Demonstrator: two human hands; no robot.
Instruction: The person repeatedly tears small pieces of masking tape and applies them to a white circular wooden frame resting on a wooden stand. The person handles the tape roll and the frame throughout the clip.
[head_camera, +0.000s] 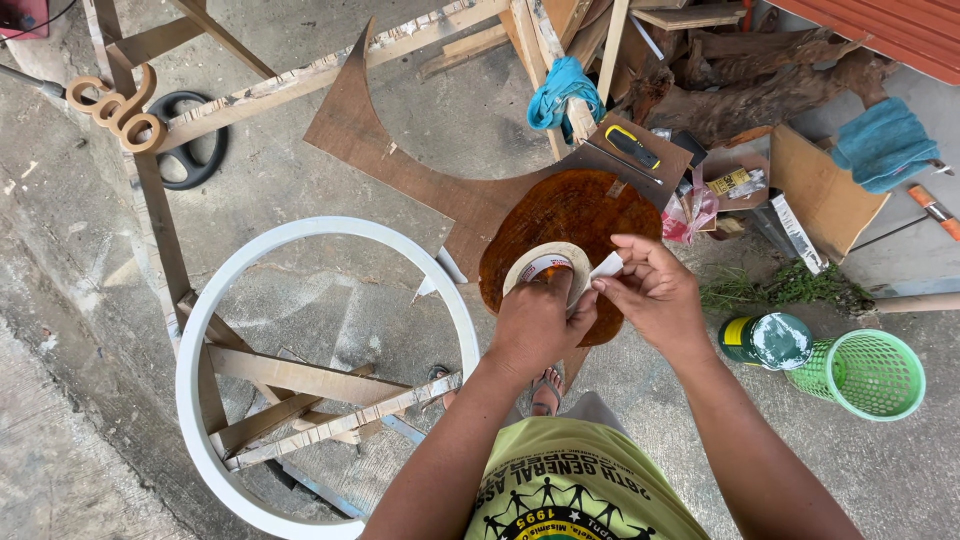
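Pale tape roll (546, 266) (upright), white loose end (607, 265) peeled out.

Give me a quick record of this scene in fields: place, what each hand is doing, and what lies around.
Place: concrete floor of an outdoor workshop
Left hand: grips a roll of masking tape
Right hand: pinches the tape's free end
Below the hands: glossy brown wooden slab
Left side: white ring lying on wooden slats
Right side: green mesh basket, paint can
Top: blue cloth, scrap wood
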